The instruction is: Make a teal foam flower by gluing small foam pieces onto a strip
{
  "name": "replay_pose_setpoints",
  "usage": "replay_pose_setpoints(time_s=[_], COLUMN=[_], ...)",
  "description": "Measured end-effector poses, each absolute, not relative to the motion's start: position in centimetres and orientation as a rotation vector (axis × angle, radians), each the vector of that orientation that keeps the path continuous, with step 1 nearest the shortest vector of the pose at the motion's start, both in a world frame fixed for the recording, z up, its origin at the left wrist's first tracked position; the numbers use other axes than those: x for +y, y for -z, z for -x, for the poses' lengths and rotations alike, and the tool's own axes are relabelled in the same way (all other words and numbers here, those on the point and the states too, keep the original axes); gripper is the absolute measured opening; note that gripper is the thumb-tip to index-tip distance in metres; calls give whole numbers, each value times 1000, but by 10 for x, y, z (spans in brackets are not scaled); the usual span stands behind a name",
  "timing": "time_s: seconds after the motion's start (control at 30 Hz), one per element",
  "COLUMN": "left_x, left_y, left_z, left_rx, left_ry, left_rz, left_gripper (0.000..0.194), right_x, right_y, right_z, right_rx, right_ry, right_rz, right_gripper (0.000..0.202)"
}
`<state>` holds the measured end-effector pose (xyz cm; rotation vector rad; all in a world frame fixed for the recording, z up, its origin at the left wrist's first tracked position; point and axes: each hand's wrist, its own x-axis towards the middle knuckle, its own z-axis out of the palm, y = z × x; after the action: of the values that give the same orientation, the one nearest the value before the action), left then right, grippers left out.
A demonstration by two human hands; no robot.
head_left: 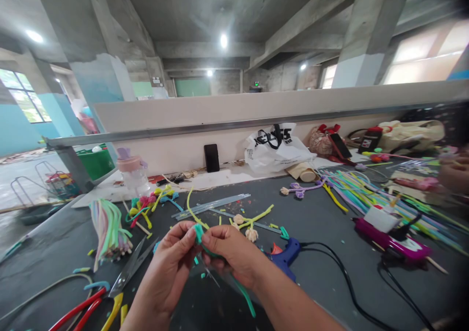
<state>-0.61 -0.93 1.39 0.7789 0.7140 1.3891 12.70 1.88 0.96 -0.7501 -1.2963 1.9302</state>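
Note:
A teal pipe cleaner [198, 233] is pinched between the fingertips of both hands, its upper part folded into a small bunch. My left hand [172, 253] closes thumb and fingers on the bunch from the left. From the right, my right hand [232, 253] grips it close by, and a green tail [246, 297] hangs below that palm. Just beyond the hands lies a yellow-green pipe cleaner stem [256, 217] with cream blossoms [252, 234]. A blue glue gun [287, 258] rests right of my right hand. Left of my left hand are open scissors [126, 275] with red handles.
Bundled pastel pipe cleaners [108, 233] and colourful finished pieces [150, 204] lie left. Behind stand a bottle [132, 174] and a phone [211, 158]. A white bag [274, 147], loose pipe cleaners [351, 189] and a magenta power strip [394, 240] with cords lie right. Another person's hand [454, 174] shows far right.

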Motion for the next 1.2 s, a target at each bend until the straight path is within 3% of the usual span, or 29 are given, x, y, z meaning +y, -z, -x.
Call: replay_pose_setpoints(time_s=[0.1, 0.27, 0.5, 0.73, 0.97, 1.13, 1.2], left_x=[-10, -11, -10, -10, -12, -13, -13], left_y=[-12, -11, -11, -9, -12, -8, -9], left_z=[7, 8, 8, 8, 5, 4, 4], left_rx=[704, 624, 704, 706, 703, 634, 667], left_ry=[-1385, -1396, -1441, -1454, -1442, -1422, -1426], left_rz=[-776, -684, -692, -715, -705, -775, -779], left_gripper=[13, 43, 23, 17, 19, 38, 31], right_x=[19, 20, 18, 19, 18, 16, 15], right_y=[-8, -9, -10, -4, -2, -4, -6], right_z=[-128, -132, -132, -127, -125, -125, -126], right_rx=[-1267, -1238, -1295, -1309, -1226, -1210, -1204], right_ry=[-1965, -2044, -2047, -1905, -1930, -1982, -2013], right_rz=[719, 567, 572, 635, 631, 479, 422], right_gripper=[37, 35, 37, 36, 33, 32, 34])
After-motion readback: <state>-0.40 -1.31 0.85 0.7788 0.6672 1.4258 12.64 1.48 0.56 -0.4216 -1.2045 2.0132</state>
